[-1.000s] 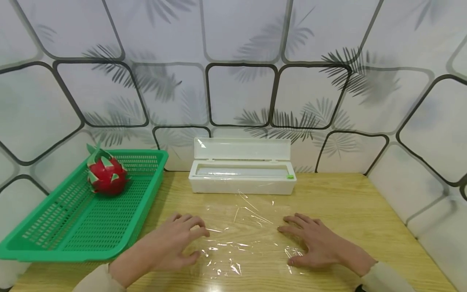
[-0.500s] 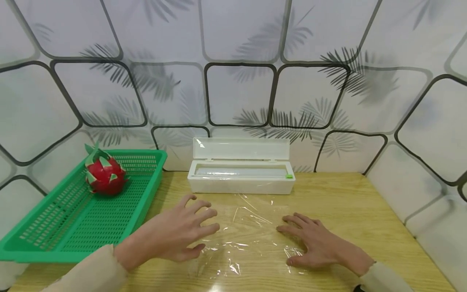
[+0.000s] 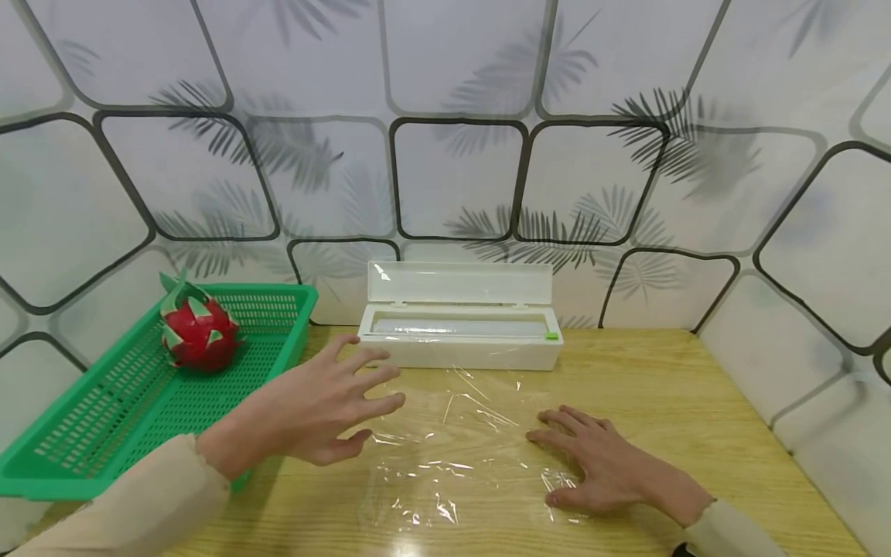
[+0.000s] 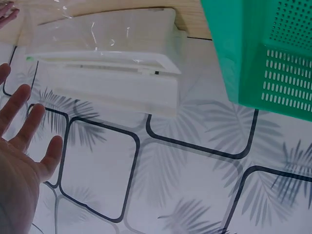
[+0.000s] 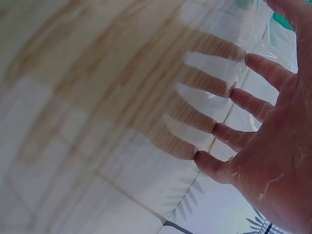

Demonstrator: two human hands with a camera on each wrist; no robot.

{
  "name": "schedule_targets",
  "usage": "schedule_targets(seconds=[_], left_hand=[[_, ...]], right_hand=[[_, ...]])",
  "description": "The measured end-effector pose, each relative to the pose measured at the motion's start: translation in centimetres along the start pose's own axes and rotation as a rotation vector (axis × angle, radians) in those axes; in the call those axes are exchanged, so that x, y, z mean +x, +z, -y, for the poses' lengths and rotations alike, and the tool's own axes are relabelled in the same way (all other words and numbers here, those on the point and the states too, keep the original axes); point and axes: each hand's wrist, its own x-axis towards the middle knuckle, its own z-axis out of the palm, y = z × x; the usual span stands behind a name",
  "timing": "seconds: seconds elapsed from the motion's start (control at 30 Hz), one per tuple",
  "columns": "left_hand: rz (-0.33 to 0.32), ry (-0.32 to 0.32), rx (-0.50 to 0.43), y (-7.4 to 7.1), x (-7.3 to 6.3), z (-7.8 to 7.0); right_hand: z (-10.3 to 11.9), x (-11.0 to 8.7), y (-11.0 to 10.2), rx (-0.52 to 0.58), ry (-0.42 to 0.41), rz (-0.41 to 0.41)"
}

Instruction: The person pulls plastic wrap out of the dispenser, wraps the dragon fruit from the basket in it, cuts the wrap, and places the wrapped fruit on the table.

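Note:
A sheet of clear plastic wrap (image 3: 452, 468), creased and shiny, lies on the wooden table in front of a white wrap dispenser box (image 3: 462, 354). The box's lid stands up, showing the roll (image 3: 452, 328) and a green slider (image 3: 551, 336). My left hand (image 3: 313, 406) hovers above the table between the basket and the sheet, fingers spread, holding nothing; in the left wrist view its fingers (image 4: 19, 105) are apart from the box. My right hand (image 3: 605, 464) rests its fingertips at the sheet's right edge; the right wrist view shows those fingertips (image 5: 207, 163) touching the surface.
At the left stands a green plastic basket (image 3: 240, 472) with a red dragon fruit (image 3: 202, 334) inside. Patterned white sheeting (image 3: 459, 178) rises behind and on both sides of the wooden table (image 3: 668, 387).
My left hand has lifted off the wrap's left edge and moved up and away, back toward the basket side, its fingers spreading. The right hand has stayed in place.

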Motion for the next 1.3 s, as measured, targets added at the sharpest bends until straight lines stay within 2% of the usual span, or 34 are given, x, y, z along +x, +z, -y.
schedule_targets(seconds=[0.17, 0.67, 0.87, 1.17, 1.3], left_hand=[[0.001, -0.007, 0.008, 0.0, -0.5, 0.9], [0.031, -0.116, -0.005, -0.4, -2.5, 3.4], [0.014, -0.144, 0.006, -0.4, -3.0, 4.4], [-0.016, -0.148, 0.013, -0.5, -3.7, 5.1], [-0.016, -0.176, 0.009, -0.4, -4.0, 5.6]], right_hand=[[0.0, 0.0, -0.2, -0.001, -0.007, -0.005], [-0.1, 0.1, -0.2, 0.000, -0.015, -0.009], [-0.1, 0.1, -0.2, -0.007, -0.018, -0.012], [-0.2, -0.1, 0.2, 0.008, -0.006, -0.002], [-0.1, -0.1, 0.2, 0.013, -0.001, 0.003]])
